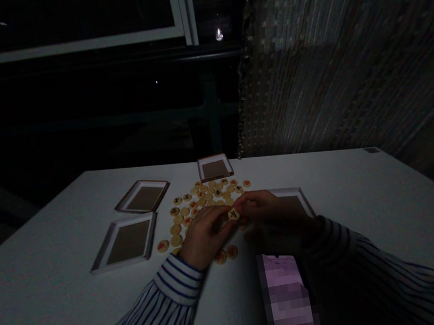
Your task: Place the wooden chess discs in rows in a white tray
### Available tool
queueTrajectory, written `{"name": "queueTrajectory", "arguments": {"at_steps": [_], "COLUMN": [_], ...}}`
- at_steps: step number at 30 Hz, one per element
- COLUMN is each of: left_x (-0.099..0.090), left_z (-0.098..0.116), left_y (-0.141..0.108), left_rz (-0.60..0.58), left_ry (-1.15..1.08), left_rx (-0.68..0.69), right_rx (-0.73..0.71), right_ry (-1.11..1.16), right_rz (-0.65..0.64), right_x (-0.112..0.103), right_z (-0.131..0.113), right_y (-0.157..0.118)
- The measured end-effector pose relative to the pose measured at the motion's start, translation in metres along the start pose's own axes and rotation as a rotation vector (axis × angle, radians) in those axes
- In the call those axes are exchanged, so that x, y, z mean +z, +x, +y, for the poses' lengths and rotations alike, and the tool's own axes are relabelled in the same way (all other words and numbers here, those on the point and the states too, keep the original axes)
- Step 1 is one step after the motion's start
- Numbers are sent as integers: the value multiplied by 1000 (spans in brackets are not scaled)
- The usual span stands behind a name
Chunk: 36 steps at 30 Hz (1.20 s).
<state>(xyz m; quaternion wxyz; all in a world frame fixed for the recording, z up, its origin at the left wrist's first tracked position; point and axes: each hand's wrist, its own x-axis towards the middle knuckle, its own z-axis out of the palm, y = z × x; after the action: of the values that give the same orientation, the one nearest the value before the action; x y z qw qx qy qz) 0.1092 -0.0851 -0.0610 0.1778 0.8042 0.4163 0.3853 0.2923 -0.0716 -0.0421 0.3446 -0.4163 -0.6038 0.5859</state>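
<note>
Many round wooden pieces, some with red or black characters, lie spread on the white table (63,223). Just above them, a piece with a black character (233,214) is held between the fingertips of both hands. My left hand (204,234) pinches it from the left, with the palm turned down. From the right, my right hand (261,208) grips its other edge. A red-marked piece (231,252) and another beside it lie below my left hand. A black-marked piece (174,211) rests at the left side of the spread.
Shallow open boxes stand left (128,242), back left (143,197), at the back (215,168) and partly behind my right hand (297,199). A lit phone (288,295) lies near the front. A bead curtain (307,57) hangs behind the table.
</note>
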Motion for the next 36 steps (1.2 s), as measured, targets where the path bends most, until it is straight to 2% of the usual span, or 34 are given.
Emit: {"name": "queueTrajectory", "arguments": {"at_steps": [8,17,26,31,36], "left_x": [5,-2,-4,-4,-2], "left_z": [-3,9,10,14,28], "left_y": [1,6,6,8,15], "left_rz": [-7,0,-19,4,40], "left_ry": [-298,-578,-520,-579,-674], "left_rx": [-240,-474,-484,-497,-475], "right_rx": [-37,-69,-166,-194,-217], "right_ry": [-84,-260,-449,-566,-628], "right_rz": [6,119,82,63,59], "right_x": [-3,-16,-26,-27,-32], "right_z": [3,-24,-30,-41,-52], "right_y": [1,-8,-17,-26,-34]}}
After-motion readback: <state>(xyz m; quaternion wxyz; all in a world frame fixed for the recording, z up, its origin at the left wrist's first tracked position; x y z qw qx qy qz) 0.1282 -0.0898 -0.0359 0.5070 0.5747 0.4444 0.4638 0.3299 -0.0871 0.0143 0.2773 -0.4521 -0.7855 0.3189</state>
